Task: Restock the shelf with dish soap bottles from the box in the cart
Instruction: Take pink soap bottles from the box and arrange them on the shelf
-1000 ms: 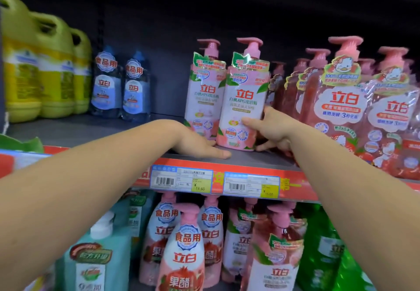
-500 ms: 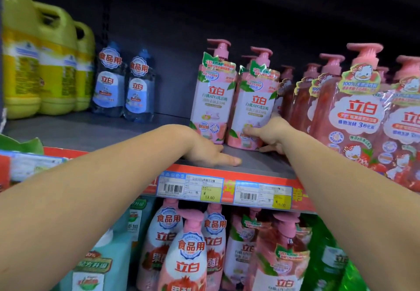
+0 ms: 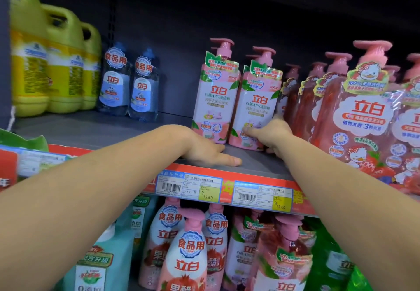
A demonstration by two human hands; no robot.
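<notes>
Two pink-and-white pump bottles of dish soap stand upright side by side on the grey shelf (image 3: pixel 95 129). My right hand (image 3: pixel 270 135) grips the lower part of the right bottle (image 3: pixel 255 106), thumb on its front label. The left bottle (image 3: pixel 214 99) stands just beside it, touching or nearly so. My left hand (image 3: pixel 211 152) rests flat on the shelf board in front of the left bottle, fingers straight, holding nothing. The box and the cart are out of view.
Red strawberry pump bottles (image 3: pixel 363 118) crowd the shelf right of my right hand. Two blue bottles (image 3: pixel 129 86) and yellow-green jugs (image 3: pixel 50 63) stand at the left, with bare shelf between. Price tags (image 3: pixel 188 187) line the red shelf edge; more bottles (image 3: pixel 186 256) fill the shelf below.
My right hand has pushed the right bottle back on the shelf, level with the left one. My left hand has stayed flat on the shelf. The view has moved closer.
</notes>
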